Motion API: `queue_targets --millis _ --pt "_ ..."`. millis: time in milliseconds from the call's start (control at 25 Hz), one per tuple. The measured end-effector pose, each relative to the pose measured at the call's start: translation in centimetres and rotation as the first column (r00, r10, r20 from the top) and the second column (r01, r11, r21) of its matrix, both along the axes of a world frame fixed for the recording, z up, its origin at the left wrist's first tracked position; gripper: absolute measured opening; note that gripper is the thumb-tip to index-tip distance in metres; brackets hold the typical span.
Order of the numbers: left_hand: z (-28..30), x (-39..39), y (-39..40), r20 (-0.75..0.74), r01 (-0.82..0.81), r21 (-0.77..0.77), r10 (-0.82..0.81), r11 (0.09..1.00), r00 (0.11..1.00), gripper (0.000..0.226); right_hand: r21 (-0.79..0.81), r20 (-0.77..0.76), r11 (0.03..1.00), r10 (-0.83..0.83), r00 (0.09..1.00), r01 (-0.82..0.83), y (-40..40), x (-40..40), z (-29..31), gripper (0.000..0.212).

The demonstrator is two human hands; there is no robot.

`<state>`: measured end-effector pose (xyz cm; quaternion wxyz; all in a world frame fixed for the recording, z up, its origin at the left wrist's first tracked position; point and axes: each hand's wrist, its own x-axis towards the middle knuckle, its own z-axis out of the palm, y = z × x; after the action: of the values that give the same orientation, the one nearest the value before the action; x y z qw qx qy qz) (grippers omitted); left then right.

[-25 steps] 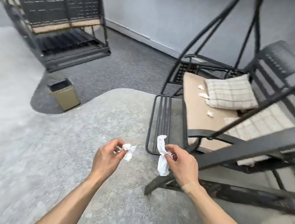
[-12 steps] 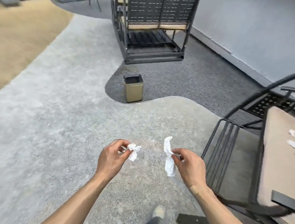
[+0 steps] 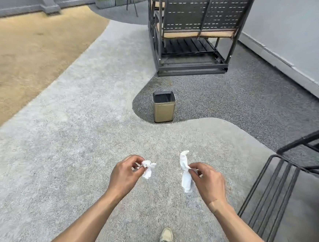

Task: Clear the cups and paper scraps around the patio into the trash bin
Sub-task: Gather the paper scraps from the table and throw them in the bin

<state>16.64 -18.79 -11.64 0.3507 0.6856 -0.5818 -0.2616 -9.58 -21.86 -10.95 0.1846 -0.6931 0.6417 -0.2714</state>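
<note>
**Both hands pinch paper scraps, bin ahead**

The left hand (image 3: 125, 173) has its fingers curled in, and thumb and fingertips pinch a small crumpled scrap (image 3: 148, 168) that sticks out to the right of the knuckles. How much of it is tucked inside the fingers cannot be seen. The right hand (image 3: 207, 182) is closed the same way, thumb and forefinger nipping a longer twisted scrap (image 3: 185, 172) near its middle; one end points up past the fingers, the other hangs below them. The two scraps are apart, with bare floor (image 3: 66, 151) showing between the hands.

The bin (image 3: 163, 109) stands upright on the floor, well ahead of both hands and roughly on a line between them. Its mouth is open and dark; what lies inside cannot be made out.

Beyond the bin sits a dark metal swing seat (image 3: 192, 28), cut off by the top edge. To the right of the right hand, a black frame (image 3: 274, 196) of bars runs out of the picture at the right edge, so its full shape is unclear. Below the hands, a shoe (image 3: 167, 235) and a bit of trouser leg show at the bottom edge; both forearms are cut off there as well.
</note>
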Motion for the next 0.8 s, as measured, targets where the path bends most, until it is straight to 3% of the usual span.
queue_targets --millis 480,800 --pt "-0.7 2.5 -17.4 0.038 -0.110 -0.016 0.111 0.994 0.993 0.015 0.039 -0.007 0.998 0.045 0.999 -0.045 -18.7 1.6 -0.6 0.015" --pt "-1.6 8.3 -33.0 0.010 -0.095 -0.053 0.095 0.994 0.995 0.013 0.036 -0.065 0.998 0.059 0.996 -0.057 -34.1 7.6 -1.4 0.013"
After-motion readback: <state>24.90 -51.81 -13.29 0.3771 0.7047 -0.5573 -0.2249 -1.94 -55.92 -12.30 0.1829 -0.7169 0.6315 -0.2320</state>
